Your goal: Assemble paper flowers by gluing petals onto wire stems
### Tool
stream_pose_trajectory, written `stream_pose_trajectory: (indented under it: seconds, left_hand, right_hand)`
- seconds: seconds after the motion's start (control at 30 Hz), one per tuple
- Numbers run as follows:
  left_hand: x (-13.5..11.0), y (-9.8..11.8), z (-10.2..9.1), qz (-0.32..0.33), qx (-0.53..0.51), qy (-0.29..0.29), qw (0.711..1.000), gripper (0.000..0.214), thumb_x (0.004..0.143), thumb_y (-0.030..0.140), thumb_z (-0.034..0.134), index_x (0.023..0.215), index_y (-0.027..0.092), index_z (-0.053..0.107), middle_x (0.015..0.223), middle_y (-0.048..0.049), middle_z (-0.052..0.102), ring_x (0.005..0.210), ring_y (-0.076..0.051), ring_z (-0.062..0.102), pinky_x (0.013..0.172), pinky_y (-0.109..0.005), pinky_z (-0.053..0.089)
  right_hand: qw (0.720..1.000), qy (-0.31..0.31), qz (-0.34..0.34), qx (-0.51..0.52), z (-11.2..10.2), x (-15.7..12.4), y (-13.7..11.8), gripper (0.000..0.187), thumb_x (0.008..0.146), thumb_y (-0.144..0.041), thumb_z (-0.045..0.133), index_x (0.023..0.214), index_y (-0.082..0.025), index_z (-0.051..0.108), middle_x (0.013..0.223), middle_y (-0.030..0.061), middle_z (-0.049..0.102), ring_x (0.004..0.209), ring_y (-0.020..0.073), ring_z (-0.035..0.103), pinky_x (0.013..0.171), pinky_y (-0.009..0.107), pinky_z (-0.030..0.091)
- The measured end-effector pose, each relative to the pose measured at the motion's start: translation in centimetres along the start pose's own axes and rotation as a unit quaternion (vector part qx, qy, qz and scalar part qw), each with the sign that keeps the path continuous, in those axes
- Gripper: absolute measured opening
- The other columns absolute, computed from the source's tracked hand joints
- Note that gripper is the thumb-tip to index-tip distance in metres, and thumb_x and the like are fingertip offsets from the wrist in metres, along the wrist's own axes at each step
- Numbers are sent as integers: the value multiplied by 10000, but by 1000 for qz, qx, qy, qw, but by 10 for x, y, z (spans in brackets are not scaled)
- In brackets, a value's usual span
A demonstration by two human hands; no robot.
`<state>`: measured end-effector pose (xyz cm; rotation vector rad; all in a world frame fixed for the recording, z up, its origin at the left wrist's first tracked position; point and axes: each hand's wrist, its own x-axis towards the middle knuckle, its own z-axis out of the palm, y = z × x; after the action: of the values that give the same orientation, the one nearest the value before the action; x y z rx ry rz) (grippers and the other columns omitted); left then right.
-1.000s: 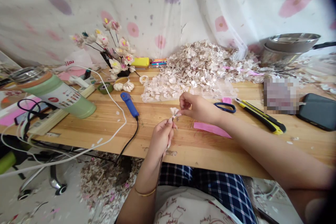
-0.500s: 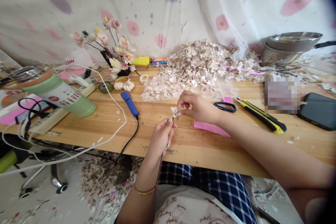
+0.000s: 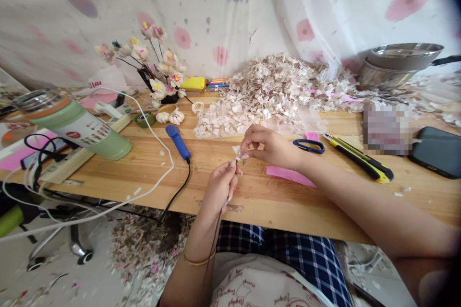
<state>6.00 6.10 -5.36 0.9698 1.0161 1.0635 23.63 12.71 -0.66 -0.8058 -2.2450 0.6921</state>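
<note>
My left hand (image 3: 223, 183) pinches a thin brown stem (image 3: 216, 235) just below its top, and the stem runs down along my forearm. A small white flower (image 3: 236, 149) with a bit of pink at its base sits at the stem's upper end. My right hand (image 3: 264, 146) is closed, its thumb and fingertips touching the flower from the right side. The fingertips partly cover the petals. Under my right wrist lies a strip of pink crepe paper (image 3: 288, 175).
A blue glue gun-like tool (image 3: 177, 143) with a cord lies left. Scissors (image 3: 309, 146) and a yellow-black cutter (image 3: 360, 158) lie right. Behind are a petal tray (image 3: 306, 124), a petal heap (image 3: 277, 81) and a flower arrangement (image 3: 158, 64). A green tumbler (image 3: 82, 129) leans left.
My right fingers have shifted slightly left and now cover more of the flower. The stem's lower part has swung into clearer view beside my left forearm.
</note>
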Motion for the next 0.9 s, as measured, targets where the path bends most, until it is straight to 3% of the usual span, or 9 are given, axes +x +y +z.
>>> stream_pose_trajectory:
  seconds: [0.23, 0.6, 0.9]
  left_hand:
    - [1, 4, -3, -10, -10, -12, 1000, 376, 777, 522, 607, 678, 168, 528, 285, 119, 315, 238, -31, 165, 308, -190, 101]
    - [2, 4, -5, -11, -18, -25, 999, 355, 796, 500, 598, 691, 167, 534, 284, 120, 313, 241, -31, 141, 303, -182, 111]
    - [2, 3, -5, -9, -17, -23, 1000, 352, 798, 491, 601, 688, 162, 540, 285, 118, 315, 243, -29, 151, 311, -181, 111]
  right_hand:
    - [998, -14, -62, -17, -5, -1, -2, 169, 845, -95, 559, 945, -161, 678, 907, 68, 542, 796, 150, 540, 668, 267, 452]
    - [993, -5, -111, -41, -2, -2, -1, 176, 864, -103, 532, 957, -128, 679, 916, 84, 520, 811, 161, 546, 703, 293, 465]
    - [990, -11, -125, -59, -3, -3, 2, 191, 884, -127, 528, 984, -169, 686, 920, 73, 533, 816, 156, 546, 706, 294, 464]
